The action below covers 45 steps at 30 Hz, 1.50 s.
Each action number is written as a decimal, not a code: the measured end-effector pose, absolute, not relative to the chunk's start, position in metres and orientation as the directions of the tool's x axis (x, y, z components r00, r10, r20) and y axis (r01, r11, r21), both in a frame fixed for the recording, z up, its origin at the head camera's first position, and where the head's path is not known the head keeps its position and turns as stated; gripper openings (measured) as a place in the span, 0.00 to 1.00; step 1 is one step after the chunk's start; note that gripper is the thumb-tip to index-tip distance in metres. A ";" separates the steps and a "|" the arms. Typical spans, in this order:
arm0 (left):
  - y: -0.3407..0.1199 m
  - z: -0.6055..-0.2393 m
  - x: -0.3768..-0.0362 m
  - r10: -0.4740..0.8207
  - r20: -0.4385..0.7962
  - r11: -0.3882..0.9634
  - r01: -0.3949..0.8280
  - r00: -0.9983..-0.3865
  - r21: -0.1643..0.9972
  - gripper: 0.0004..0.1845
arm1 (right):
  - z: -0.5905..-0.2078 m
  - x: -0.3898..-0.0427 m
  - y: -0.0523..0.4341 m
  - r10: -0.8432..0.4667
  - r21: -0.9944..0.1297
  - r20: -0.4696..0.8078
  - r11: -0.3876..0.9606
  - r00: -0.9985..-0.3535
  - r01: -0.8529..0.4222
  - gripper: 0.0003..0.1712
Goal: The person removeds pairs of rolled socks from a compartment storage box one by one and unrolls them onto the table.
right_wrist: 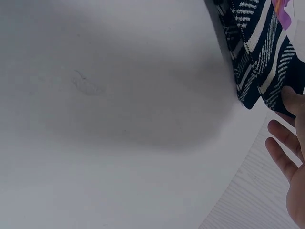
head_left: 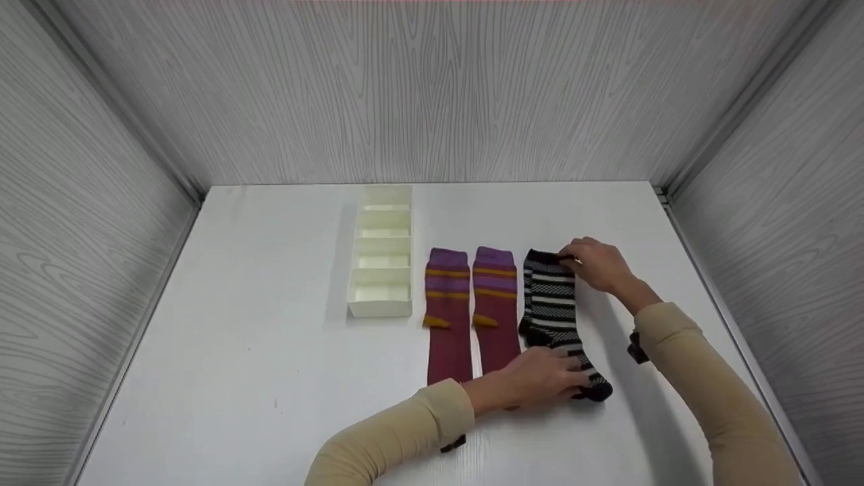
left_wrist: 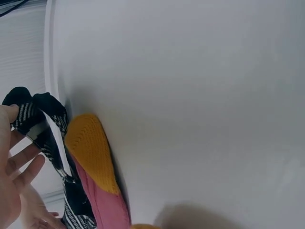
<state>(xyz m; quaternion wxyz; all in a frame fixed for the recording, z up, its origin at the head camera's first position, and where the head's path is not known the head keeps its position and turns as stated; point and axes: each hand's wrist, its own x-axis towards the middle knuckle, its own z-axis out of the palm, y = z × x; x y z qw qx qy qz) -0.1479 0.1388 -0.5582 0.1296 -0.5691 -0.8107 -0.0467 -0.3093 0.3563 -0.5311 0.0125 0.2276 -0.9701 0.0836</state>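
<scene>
Two black-and-white striped socks, layered, lie at the right of the row; the upper sock [head_left: 553, 297] shows most in the head view. My right hand [head_left: 597, 263] pinches the upper sock's black cuff [right_wrist: 294, 78] between thumb and fingers, lifting it a little off the layer beneath. At the other end, my left hand [head_left: 540, 372] holds the black toe [left_wrist: 18, 97] under its thumb, raised apart from the second toe. Beside them lie two maroon socks with purple cuffs, a left one [head_left: 451, 347] and a right one [head_left: 498, 341], partly behind my left hand and forearm.
A pale box [head_left: 381, 310] with several compartments stands left of the socks on the white table [head_left: 236, 324]. Grey wood-grain panels rise behind the table [head_left: 418, 94] and along both sides.
</scene>
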 end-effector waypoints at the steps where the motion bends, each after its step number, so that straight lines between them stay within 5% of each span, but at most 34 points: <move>1: 0.140 -0.558 -0.148 0.909 0.274 0.346 0.935 -0.315 -0.074 0.12 | -0.529 -0.309 0.358 -0.438 -0.156 0.066 0.883 -0.897 -0.443 0.12; 33: 0.201 -0.560 -0.146 0.910 0.172 0.391 0.918 -0.376 -0.062 0.12 | -0.514 -0.309 0.414 -0.390 -0.137 0.091 0.907 -0.916 -0.399 0.11; 45: 0.212 -0.568 -0.146 0.929 0.137 0.348 0.937 -0.343 -0.013 0.13 | -0.523 -0.310 0.427 -0.338 -0.145 0.047 0.929 -0.940 -0.341 0.12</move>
